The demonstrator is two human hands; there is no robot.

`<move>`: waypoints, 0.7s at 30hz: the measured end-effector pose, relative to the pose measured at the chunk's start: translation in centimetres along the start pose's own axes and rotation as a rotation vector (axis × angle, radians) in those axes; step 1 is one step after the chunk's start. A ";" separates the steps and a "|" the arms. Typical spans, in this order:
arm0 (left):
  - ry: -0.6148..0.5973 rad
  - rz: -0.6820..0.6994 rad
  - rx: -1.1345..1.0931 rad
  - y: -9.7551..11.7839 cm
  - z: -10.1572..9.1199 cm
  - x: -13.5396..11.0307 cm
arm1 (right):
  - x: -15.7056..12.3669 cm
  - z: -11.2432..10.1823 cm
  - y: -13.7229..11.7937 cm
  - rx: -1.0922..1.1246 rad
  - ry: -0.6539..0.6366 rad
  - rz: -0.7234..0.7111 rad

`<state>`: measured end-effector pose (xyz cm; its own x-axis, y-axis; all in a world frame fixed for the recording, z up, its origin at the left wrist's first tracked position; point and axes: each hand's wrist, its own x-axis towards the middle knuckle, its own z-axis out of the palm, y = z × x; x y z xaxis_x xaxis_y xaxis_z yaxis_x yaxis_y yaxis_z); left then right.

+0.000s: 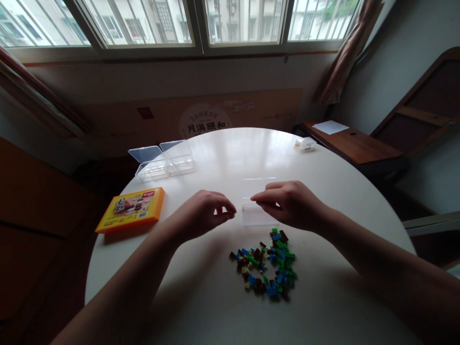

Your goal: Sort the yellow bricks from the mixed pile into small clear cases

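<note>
Over the white table, my left hand (212, 208) is curled, thumb and index tips brought together in a loose pinch. Anything between them is too small to make out. My right hand (291, 203) pinches above a clear plastic box (257, 218) with its lid raised behind; whatever it may hold is hidden. A tiny pale piece shows at the box's left side. Just in front of the box lies a loose pile of small building bricks (271, 287) in blue, green, brown and pale yellow.
An orange-yellow box (131, 208) lies at the table's left edge. Behind it stand clear plastic cases (179, 163) with raised lids. A crumpled clear packet (305, 143) lies at the back right. Beyond the round table (201, 297), a paper rests on a brown wooden desk (355, 143).
</note>
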<state>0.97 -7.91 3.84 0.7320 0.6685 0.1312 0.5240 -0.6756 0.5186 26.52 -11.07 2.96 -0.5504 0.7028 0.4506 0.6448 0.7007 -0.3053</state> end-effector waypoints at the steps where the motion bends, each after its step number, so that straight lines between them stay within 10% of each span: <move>1: 0.046 0.018 -0.033 0.2 0.3 0.1 | 0.0 0.0 -0.1 0.006 0.008 -0.011; 10: 0.306 0.145 -0.145 1.5 1.8 0.4 | 0.0 0.3 -0.6 0.075 0.013 -0.032; 21: 0.341 0.233 -0.038 2.4 1.9 0.1 | 0.1 0.3 -0.7 0.291 -0.003 -0.044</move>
<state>3.15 -10.07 3.50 0.6400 0.5678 0.5177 0.3399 -0.8134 0.4720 25.87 -11.47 2.96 -0.5762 0.6711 0.4665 0.4413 0.7358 -0.5136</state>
